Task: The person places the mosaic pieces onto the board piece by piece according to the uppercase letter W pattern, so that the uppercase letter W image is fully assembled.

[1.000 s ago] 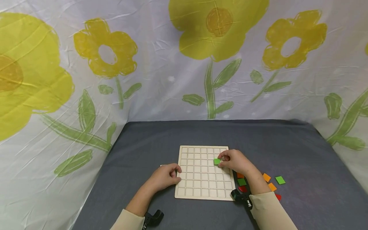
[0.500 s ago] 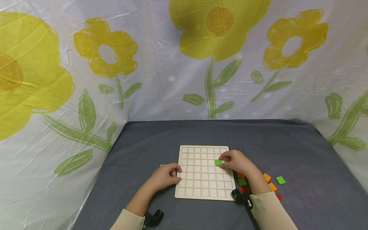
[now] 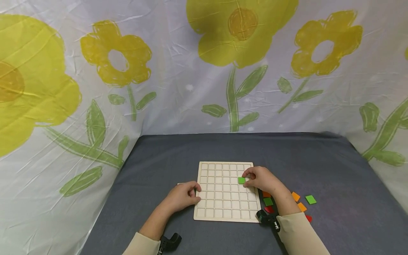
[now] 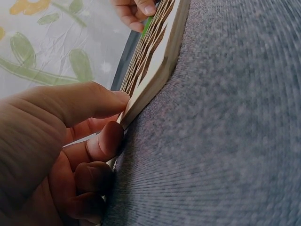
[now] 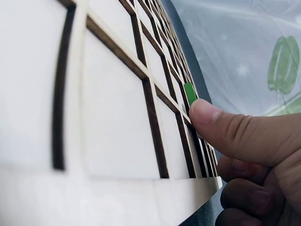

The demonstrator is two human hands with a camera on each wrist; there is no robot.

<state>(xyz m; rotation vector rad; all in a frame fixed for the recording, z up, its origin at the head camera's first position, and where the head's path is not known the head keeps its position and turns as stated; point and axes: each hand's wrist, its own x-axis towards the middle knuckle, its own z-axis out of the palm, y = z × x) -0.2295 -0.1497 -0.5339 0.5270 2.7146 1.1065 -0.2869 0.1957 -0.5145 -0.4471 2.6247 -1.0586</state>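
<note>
A pale wooden grid board (image 3: 223,203) lies on the dark cloth. My left hand (image 3: 183,195) holds its left edge; in the left wrist view the thumb (image 4: 106,101) presses the rim from above, with the curled fingers beside and under it. Over the board's right part, my right hand (image 3: 260,178) pinches a small green square tile (image 3: 241,180) at its right side. The right wrist view shows that tile (image 5: 189,92) standing up slightly from the grid, with the thumb (image 5: 207,113) against it. The other grid cells in view hold nothing.
Loose tiles lie right of the board, around the right forearm: orange (image 3: 295,196), green (image 3: 310,199) and red (image 3: 308,218), some partly hidden. A pale flat piece (image 3: 180,183) shows behind the left hand. A flowered curtain (image 3: 172,71) hangs behind the grey cloth (image 3: 165,152).
The green tile has shifted slightly right and toward me over the grid, and the right fingers moved a little with it. The left hand and board have stayed put.
</note>
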